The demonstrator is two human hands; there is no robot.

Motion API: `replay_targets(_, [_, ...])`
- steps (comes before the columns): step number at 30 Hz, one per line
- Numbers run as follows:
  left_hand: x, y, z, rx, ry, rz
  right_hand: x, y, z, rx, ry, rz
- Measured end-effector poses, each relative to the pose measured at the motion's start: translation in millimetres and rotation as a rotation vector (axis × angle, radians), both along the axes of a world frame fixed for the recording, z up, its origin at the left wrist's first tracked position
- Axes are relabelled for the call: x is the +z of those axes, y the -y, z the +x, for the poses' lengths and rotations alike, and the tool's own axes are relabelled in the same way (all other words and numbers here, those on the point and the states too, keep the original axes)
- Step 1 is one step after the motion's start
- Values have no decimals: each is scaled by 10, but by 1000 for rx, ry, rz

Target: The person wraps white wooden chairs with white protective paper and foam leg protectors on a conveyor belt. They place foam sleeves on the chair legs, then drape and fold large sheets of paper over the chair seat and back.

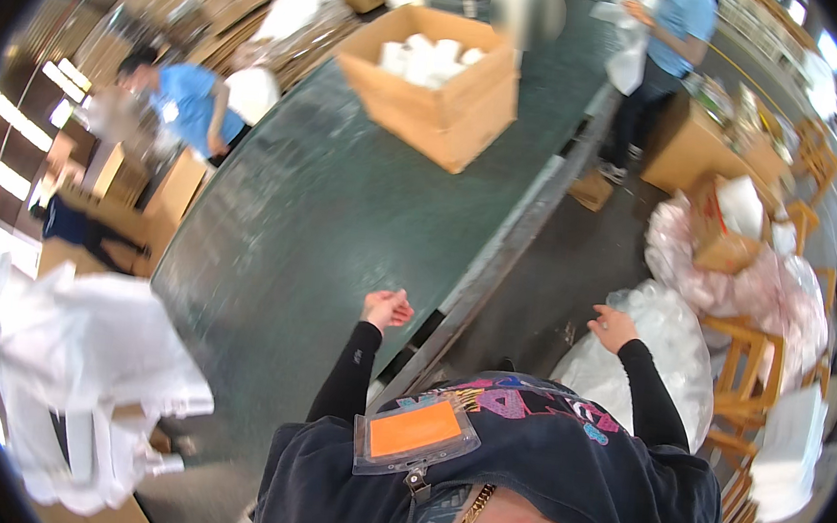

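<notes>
My left hand (388, 308) hovers over the near right part of a long dark green table (285, 212), close to its metal edge. Its fingers are loosely curled together and nothing shows in them. Off the table's right side, my right hand (613, 328) is raised with its fingers apart, holding nothing. Just beyond and below it lies a large clear plastic bag (663, 345) filled with something white. Farther along the table stands an open cardboard box (450, 116) with white rolled or cup-like pieces (426, 61) in it, out of reach of both hands.
White sheeting (88, 344) hangs at the left. One person in blue (190, 106) stands across the table; another (677, 36) holds white plastic at the far right. Pinkish bags (779, 300), cartons (731, 227) and wooden chairs (749, 371) crowd the right side.
</notes>
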State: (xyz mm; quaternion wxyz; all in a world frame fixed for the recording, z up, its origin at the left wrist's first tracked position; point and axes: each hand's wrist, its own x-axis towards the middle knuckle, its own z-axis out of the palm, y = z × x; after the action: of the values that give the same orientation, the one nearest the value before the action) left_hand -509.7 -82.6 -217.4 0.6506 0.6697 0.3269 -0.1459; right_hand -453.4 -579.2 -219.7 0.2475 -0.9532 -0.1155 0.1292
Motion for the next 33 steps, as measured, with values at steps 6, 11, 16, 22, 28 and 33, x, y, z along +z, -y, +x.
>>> replay_targets(6, [425,490,1671,74,743,830,-284,1031,-532,-420,-7,-36])
replay_targets(11, [1029,839,2742,-102,940,1287,-458,441,-310,-28,-285,79])
replay_targets(16, [1197,755,3740,-270,727,1567,-502,0,614,271,-364,144])
replay_targets(22, [1000,679,4517,-358,621,1505,-583,552,1742,360,-368,-11])
replay_targets(28, [969,885,4550,-296,466,1503,-197,653,2843,221,-202,50])
replay_targets(33, [1117,954,4435,-214,369,1544,192,280,4418,97,-247,703])
